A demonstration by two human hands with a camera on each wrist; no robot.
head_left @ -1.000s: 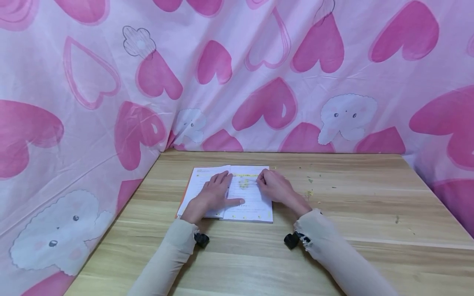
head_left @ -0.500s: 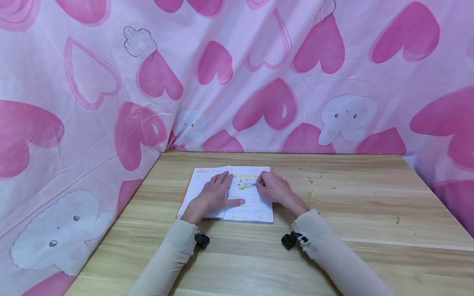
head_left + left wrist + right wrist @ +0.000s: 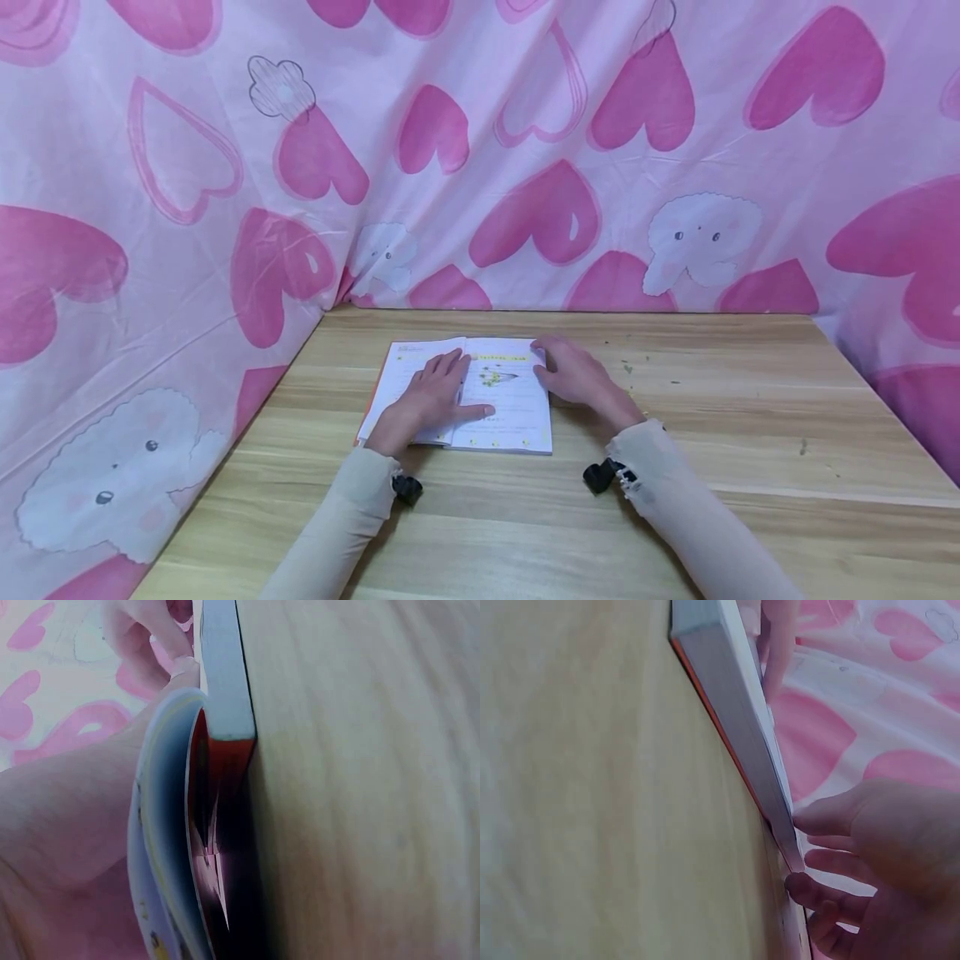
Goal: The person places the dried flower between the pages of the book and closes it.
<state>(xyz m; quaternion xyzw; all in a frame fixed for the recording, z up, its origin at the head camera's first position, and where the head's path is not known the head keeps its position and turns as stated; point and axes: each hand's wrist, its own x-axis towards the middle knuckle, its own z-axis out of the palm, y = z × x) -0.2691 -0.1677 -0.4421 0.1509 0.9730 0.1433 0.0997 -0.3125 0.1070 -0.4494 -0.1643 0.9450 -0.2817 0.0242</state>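
A thick book with an orange cover lies open on the table, its right page [image 3: 517, 425] facing up. My left hand [image 3: 431, 392] rests spread over the middle fold, thumb stretched across the right page. On that page lies a small sprig of yellow flowers [image 3: 492, 377], its stem toward the right. My right hand [image 3: 579, 373] is at the book's right edge, fingers loosely bent. In the right wrist view its thumb and fingertips [image 3: 802, 885] are at the page edge; nothing is seen held. The left wrist view shows the book's near edge [image 3: 229, 675] and curved pages.
Small green and yellow plant bits [image 3: 628, 369] lie scattered on the wooden table [image 3: 720, 400] right of the book, with another scrap [image 3: 804, 447] farther right. A pink heart-print cloth [image 3: 536, 208] hangs behind and along the sides.
My right hand has let go of the sprig's stem and moved slightly right to the book's edge. The sprig now lies on the page. My left hand has stayed in place.
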